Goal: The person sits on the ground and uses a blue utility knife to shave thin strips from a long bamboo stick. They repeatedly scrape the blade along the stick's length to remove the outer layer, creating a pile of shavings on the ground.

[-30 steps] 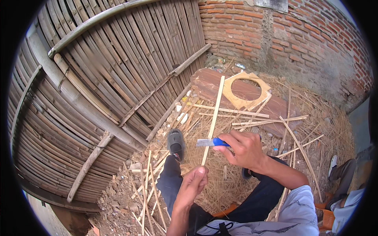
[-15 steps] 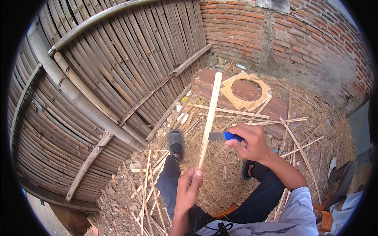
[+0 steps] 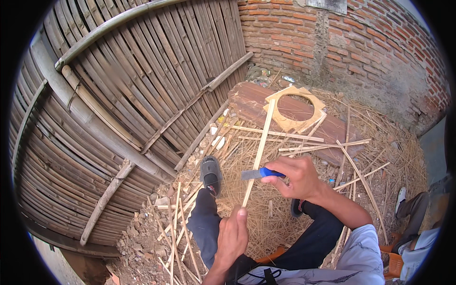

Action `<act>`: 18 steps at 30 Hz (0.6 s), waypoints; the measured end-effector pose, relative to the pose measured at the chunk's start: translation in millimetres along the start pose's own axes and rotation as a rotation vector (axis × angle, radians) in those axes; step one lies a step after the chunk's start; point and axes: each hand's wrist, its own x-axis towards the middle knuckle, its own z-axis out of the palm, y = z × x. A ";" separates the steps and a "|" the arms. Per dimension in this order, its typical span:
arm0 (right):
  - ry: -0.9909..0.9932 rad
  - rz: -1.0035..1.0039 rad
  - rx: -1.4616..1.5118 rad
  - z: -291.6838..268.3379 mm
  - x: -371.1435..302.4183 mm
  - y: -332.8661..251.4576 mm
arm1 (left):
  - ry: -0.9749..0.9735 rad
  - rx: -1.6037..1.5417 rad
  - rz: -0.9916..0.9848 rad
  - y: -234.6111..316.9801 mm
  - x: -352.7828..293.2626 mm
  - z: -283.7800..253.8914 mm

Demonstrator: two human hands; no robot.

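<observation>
A long pale bamboo strip (image 3: pixel 262 146) slants up and away from my left hand (image 3: pixel 232 236), whose fingers are closed around its near end. My right hand (image 3: pixel 298 177) grips a knife (image 3: pixel 271 172) with a blue handle and a broad grey blade. The blade lies crosswise over the strip around its middle, its tip reaching past the left edge. The strip's far end overlaps, in view, a yellowish board (image 3: pixel 287 123) with a large round hole.
That board rests on a brown wooden panel (image 3: pixel 247 97). Thin shavings and strips (image 3: pixel 363 183) litter the ground. A bamboo-slat wall (image 3: pixel 142 80) stands left, a brick wall (image 3: pixel 280 33) behind. My shoe (image 3: pixel 210 172) is beside the shavings. Another person's leg (image 3: pixel 411 211) shows at right.
The knife has moved left and slightly nearer, so its blade now crosses over the strip. The strip's far end has swung right and lower, and my left hand has shifted slightly nearer.
</observation>
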 end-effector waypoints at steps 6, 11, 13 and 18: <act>0.275 0.386 -0.175 -48.5 23.8 71.1 | -0.091 -0.039 -0.064 -28.5 -36.8 -3.2; 0.224 0.066 -0.069 -14.0 4.6 50.0 | -0.025 -0.031 -0.125 -40.2 -21.8 -12.2; -0.001 0.084 0.032 -0.9 -2.7 18.4 | -0.003 -0.036 -0.081 -36.2 -18.5 -11.5; -0.091 0.036 0.037 9.1 -11.6 -5.6 | 0.030 -0.016 -0.019 -16.4 -11.5 -6.9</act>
